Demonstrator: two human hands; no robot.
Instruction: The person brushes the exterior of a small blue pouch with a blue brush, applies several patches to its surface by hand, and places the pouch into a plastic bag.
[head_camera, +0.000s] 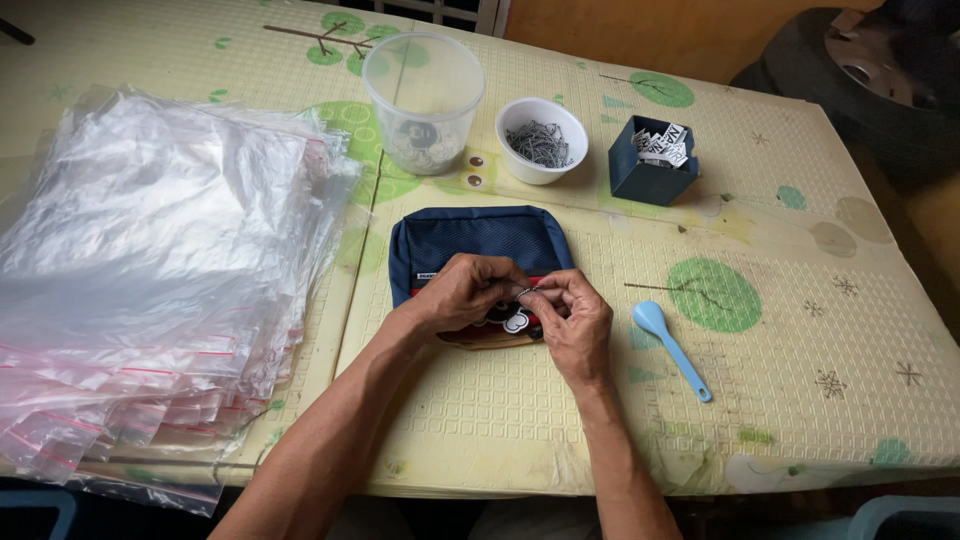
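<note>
Both hands are meeting over a small navy pouch (480, 245) lying at table center. Left hand (462, 292) & right hand (572, 318) are pinching a tiny metal bit (527, 291) btwn curled fingertips; can't tell what it is. Blue spoon (672, 348) is lying at 3 o'clock of the hands, clear bags (150, 270) at 9, white bowl (541, 140) at 12, clear tub (425, 100) at 11.

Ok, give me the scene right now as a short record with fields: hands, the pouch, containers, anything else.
left hand: on the pouch, fingers pinching a small metal piece
right hand: fingers meet the left at that piece
pouch: navy, flat on mat
clear tub: upright behind the pouch
white bowl: small metal parts
blue box: printed tags
spoon: light blue, right of the hands
plastic bags: stacked left
</note>
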